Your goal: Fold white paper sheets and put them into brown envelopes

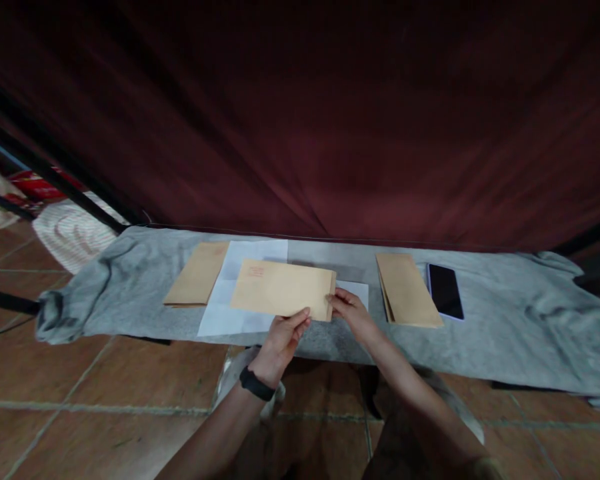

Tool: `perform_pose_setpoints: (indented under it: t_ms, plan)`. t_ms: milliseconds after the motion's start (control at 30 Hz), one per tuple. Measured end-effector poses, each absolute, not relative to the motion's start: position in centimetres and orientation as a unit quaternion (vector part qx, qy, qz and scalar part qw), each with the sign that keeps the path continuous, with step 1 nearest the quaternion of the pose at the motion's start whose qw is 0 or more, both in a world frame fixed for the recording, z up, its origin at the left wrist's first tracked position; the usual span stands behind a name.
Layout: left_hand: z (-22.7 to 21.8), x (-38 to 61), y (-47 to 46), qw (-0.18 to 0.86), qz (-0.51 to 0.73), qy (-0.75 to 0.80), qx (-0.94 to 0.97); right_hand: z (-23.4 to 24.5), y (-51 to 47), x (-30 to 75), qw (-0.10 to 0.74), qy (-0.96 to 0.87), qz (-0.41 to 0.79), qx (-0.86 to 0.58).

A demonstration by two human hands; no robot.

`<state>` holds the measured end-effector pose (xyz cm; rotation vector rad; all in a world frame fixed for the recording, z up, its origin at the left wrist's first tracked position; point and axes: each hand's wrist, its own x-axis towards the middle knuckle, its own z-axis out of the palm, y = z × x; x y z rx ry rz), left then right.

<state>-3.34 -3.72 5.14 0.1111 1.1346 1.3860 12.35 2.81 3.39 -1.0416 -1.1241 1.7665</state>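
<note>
A tan paper envelope with faint red print near its upper left is held in the air over the bench. My left hand, with a black band on the wrist, pinches its lower edge, thumb on top. At the envelope's right end, my right hand grips the flap edge between thumb and fingers. Beneath lie white paper sheets, partly covered by the envelope. One brown envelope stack rests to the left, and another brown envelope stack lies to the right.
A grey cloth covers the long narrow bench. Beside the right stack is a dark-screened phone. A dark red curtain hangs behind. Black metal bars stand at the left, near a striped cloth. The floor is brown tile.
</note>
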Motion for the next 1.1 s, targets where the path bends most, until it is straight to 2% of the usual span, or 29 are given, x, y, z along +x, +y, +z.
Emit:
perform_pose_setpoints:
  t_ms: [233, 433, 667, 800, 833, 900, 967, 1033, 1100]
  plan:
    - [5.4, -3.8, -3.8, 0.635, 0.610, 0.475, 0.012, 3.8, 2.8, 12.9, 0.361, -0.364, 0.774, -0.373]
    - [5.9, -3.8, -4.7, 0.647, 0.588, 0.484, 0.047, 3.8, 2.3, 12.5, 0.330, -0.419, 0.754, -0.384]
    - [5.4, -3.4, -5.5, 0.632, 0.582, 0.501, 0.103, 3.5, 2.9, 12.0, 0.400, -0.518, 0.672, -0.346]
    - [5.0, -3.5, -7.0, 0.640, 0.516, 0.535, 0.197, 3.4, 3.4, 12.6, 0.421, -0.523, 0.634, -0.384]
    - [5.1, -3.6, -7.4, 0.621, 0.497, 0.550, 0.254, 3.4, 3.5, 12.8, 0.417, -0.523, 0.634, -0.388]
    - [5.8, -4.0, -8.0, 0.515, 0.474, 0.582, 0.414, 3.6, 3.6, 13.2, 0.400, -0.522, 0.646, -0.387]
    - [7.0, -4.7, -7.9, 0.328, 0.439, 0.594, 0.590, 3.9, 3.4, 13.5, 0.378, -0.518, 0.669, -0.375]
    - [8.2, -5.7, -7.2, 0.155, 0.345, 0.586, 0.717, 4.1, 3.1, 13.7, 0.354, -0.514, 0.698, -0.351]
    - [9.1, -6.7, -6.1, 0.050, 0.238, 0.570, 0.785, 4.1, 2.8, 13.8, 0.333, -0.512, 0.722, -0.326]
